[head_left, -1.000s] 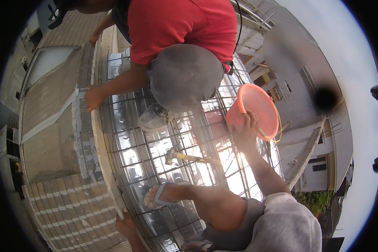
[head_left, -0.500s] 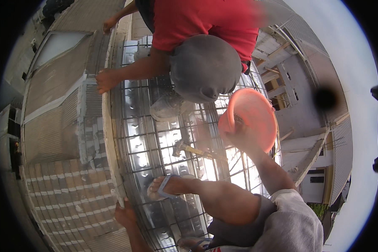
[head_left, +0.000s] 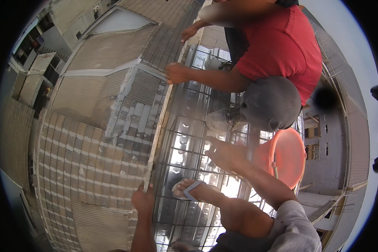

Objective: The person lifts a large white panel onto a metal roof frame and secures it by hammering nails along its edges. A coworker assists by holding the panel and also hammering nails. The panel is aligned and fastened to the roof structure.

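My left hand grips the thin edge board that borders the steel rebar mesh, at the lower middle. My right hand hovers over the mesh with fingers spread and nothing in it; it is blurred. Just behind my right forearm stands an orange bucket. My sandalled foot rests on the mesh below that hand.
A person in a red shirt and grey cap crouches on the mesh opposite me, one hand on the edge board. Shiny metal decking lies under the bars. Beyond the board is a drop to tiled roofs far below.
My right hand has left the orange bucket's rim and moved left over the mesh. The view has swung toward the roof edge, and the other person has shifted to the upper right.
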{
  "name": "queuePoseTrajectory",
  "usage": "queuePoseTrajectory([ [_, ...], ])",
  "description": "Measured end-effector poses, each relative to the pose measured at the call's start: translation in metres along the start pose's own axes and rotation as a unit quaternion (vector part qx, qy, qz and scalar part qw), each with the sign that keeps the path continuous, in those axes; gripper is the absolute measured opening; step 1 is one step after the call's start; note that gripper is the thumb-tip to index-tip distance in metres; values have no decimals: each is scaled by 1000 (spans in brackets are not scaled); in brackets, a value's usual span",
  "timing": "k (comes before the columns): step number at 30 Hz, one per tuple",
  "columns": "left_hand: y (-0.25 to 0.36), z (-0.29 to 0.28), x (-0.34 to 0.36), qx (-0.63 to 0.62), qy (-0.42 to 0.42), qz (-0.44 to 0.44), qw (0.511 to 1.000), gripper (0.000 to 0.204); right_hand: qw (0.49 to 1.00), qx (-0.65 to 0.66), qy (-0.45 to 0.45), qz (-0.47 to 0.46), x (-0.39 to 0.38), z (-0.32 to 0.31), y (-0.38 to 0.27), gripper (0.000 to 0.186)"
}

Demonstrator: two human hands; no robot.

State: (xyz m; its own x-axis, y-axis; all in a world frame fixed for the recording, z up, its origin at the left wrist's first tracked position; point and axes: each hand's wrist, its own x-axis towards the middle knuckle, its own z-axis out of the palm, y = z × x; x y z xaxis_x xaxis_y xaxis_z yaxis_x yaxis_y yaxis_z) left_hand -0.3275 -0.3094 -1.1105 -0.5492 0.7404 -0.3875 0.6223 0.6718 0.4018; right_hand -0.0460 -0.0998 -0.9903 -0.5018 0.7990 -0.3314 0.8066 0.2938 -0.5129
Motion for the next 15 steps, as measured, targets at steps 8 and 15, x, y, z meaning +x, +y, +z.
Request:
queuePoseTrajectory([
  [8, 2, -4, -3, -5, 18, 17, 1000, 47, 997, -37, -34, 59, 184, -48, -86, 62],
  [15, 6, -8, -3, 3, 14, 1, 1000, 46, 999, -16, -31, -1, 120, 12, -36, 50],
])
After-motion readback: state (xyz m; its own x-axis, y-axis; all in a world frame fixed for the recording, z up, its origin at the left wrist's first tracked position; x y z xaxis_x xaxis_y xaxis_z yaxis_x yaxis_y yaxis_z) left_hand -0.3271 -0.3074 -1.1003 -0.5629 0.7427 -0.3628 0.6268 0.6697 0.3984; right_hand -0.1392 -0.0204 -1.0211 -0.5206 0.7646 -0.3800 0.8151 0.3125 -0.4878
